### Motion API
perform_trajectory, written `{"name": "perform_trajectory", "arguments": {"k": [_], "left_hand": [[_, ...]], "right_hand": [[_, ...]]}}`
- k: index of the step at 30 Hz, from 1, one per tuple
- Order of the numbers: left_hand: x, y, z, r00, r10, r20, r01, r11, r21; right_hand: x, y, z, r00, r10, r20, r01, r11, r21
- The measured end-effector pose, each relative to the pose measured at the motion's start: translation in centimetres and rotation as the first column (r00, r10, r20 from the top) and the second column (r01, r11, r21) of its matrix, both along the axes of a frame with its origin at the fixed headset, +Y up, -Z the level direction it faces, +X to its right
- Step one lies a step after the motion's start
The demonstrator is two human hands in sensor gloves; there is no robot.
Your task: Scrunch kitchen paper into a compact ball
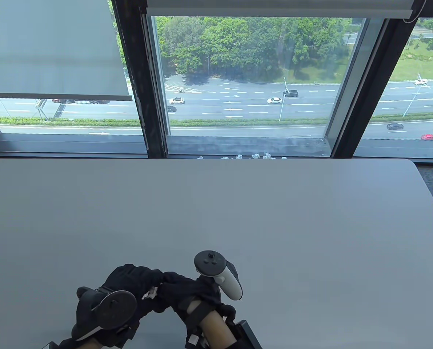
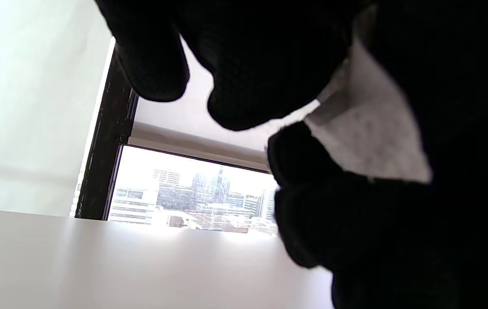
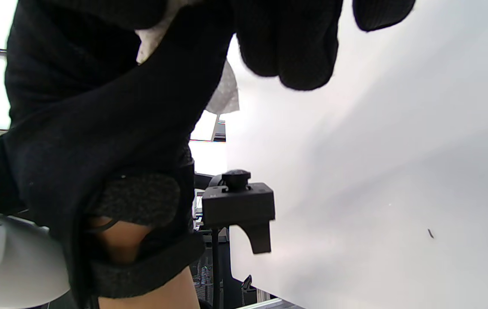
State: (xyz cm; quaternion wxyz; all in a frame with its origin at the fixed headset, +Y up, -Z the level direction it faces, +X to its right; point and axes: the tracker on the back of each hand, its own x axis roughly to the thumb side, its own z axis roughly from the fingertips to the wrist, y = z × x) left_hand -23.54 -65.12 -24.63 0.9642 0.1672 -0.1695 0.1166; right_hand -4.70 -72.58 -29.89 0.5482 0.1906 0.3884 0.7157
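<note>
Mostly kitchen paper (image 1: 151, 292) between gloved fingers (image 1: 172, 280)

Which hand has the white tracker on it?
The right hand; its tracker is white with a dark top, while the left hand's is black.

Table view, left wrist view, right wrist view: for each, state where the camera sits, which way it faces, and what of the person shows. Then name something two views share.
Table view: above the near edge, facing the window; left hand and right hand meet around kitchen paper.
Left wrist view: low, facing the window; dark fingers, paper.
Right wrist view: low, facing the table; fingers, forearm.
Shared: the kitchen paper shows in all three.
</note>
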Motion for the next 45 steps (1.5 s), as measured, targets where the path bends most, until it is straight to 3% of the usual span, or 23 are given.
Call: {"name": "perform_trajectory", "arguments": {"k": [2, 4, 6, 8, 9, 11, 13, 14, 17, 20, 22, 24, 25, 28, 31, 32, 33, 34, 36, 37, 39, 42, 45], "left_hand": [[-0.2, -0.1, 0.0, 0.999, 0.048, 0.016, -0.048, 0.999, -0.020], [0.3, -0.2, 0.1, 1.000, -0.012, 0.021, 0.012, 1.000, -0.017], [0.5, -0.4, 0.0, 0.996, -0.072, 0.044, 0.073, 0.996, -0.042], [0.1, -0.4, -0.4, 0.993, -0.037, 0.110, 0.053, 0.987, -0.149], [-0.1, -0.4, -0.4, 0.995, -0.001, 0.104, 0.016, 0.989, -0.147], [-0.4, -0.3, -0.4, 0.998, 0.021, 0.061, -0.013, 0.993, -0.120], [-0.7, -0.3, -0.5, 0.998, 0.022, 0.051, -0.015, 0.992, -0.126], [-0.7, -0.4, -0.6, 0.998, 0.039, 0.056, -0.031, 0.990, -0.140], [-0.7, -0.9, -0.9, 0.997, 0.051, 0.065, -0.038, 0.982, -0.182], [-0.8, -1.2, -1.1, 0.998, 0.040, 0.054, -0.029, 0.980, -0.198], [-0.9, -1.2, -1.2, 0.998, 0.045, 0.045, -0.035, 0.979, -0.201], [-1.0, -1.1, -1.2, 0.998, 0.047, 0.035, -0.039, 0.980, -0.195], [-1.1, -1.1, -1.2, 0.998, 0.050, 0.034, -0.042, 0.979, -0.198], [-1.2, -1.1, -1.2, 0.998, 0.055, 0.030, -0.048, 0.978, -0.202], [-1.3, -1.2, -1.4, 0.998, 0.057, 0.016, -0.053, 0.976, -0.211], [-1.5, -1.3, -1.5, 0.999, 0.053, 0.005, -0.051, 0.975, -0.217], [-1.7, -1.3, -1.5, 0.999, 0.033, -0.004, -0.033, 0.975, -0.218], [-2.0, -1.2, -1.5, 1.000, 0.015, -0.025, -0.020, 0.977, -0.211], [-2.6, -0.8, -1.6, 0.998, 0.011, -0.061, -0.023, 0.980, -0.199], [-2.8, -0.6, -1.6, 0.997, 0.019, -0.071, -0.033, 0.980, -0.198], [-3.5, -0.2, -1.7, 0.992, 0.039, -0.118, -0.060, 0.981, -0.182], [-4.5, 0.0, -1.7, 0.983, 0.040, -0.180, -0.071, 0.984, -0.164], [-5.4, -0.1, -2.1, 0.975, 0.073, -0.210, -0.115, 0.974, -0.194]], "right_hand": [[-0.3, 0.3, 0.2, 0.999, 0.037, -0.016, -0.036, 0.998, 0.054], [-1.0, 0.6, 0.7, 0.997, 0.074, -0.021, -0.072, 0.994, 0.083], [-0.9, 0.9, 0.8, 0.990, 0.134, 0.052, -0.141, 0.979, 0.147], [0.0, 1.3, 0.4, 0.971, 0.170, 0.167, -0.203, 0.956, 0.211], [0.7, 1.7, 0.1, 0.944, 0.215, 0.250, -0.278, 0.926, 0.254], [1.9, 2.3, -0.2, 0.817, 0.328, 0.474, -0.516, 0.783, 0.348], [2.7, 2.3, -0.6, 0.638, 0.439, 0.633, -0.753, 0.528, 0.393], [2.7, 2.1, -0.8, 0.577, 0.480, 0.661, -0.810, 0.443, 0.385], [2.4, 0.2, -1.5, 0.465, 0.589, 0.661, -0.885, 0.316, 0.341], [1.4, -2.3, -2.1, 0.379, 0.734, 0.563, -0.917, 0.217, 0.334], [0.4, -4.0, -2.1, 0.291, 0.826, 0.482, -0.928, 0.120, 0.353], [-0.2, -4.4, -2.0, 0.216, 0.863, 0.457, -0.932, 0.043, 0.360], [-0.5, -4.4, -1.9, 0.234, 0.844, 0.483, -0.930, 0.049, 0.364], [-0.9, -4.4, -1.7, 0.208, 0.845, 0.493, -0.928, 0.012, 0.371], [-0.7, -4.3, -1.8, 0.229, 0.856, 0.464, -0.930, 0.051, 0.365], [-0.5, -3.8, -1.9, 0.274, 0.864, 0.423, -0.926, 0.118, 0.358], [0.1, -2.2, -2.0, 0.374, 0.819, 0.434, -0.910, 0.233, 0.344], [0.9, -0.1, -1.8, 0.484, 0.709, 0.513, -0.874, 0.359, 0.328], [2.5, 3.6, -1.0, 0.611, 0.484, 0.626, -0.779, 0.510, 0.366], [3.0, 4.8, -0.6, 0.632, 0.420, 0.651, -0.755, 0.524, 0.395], [4.7, 7.0, 0.7, 0.644, 0.318, 0.696, -0.738, 0.495, 0.458], [6.4, 8.2, 1.4, 0.655, 0.272, 0.705, -0.730, 0.470, 0.496], [7.6, 8.2, 0.9, 0.693, 0.279, 0.665, -0.693, 0.511, 0.508]]}}
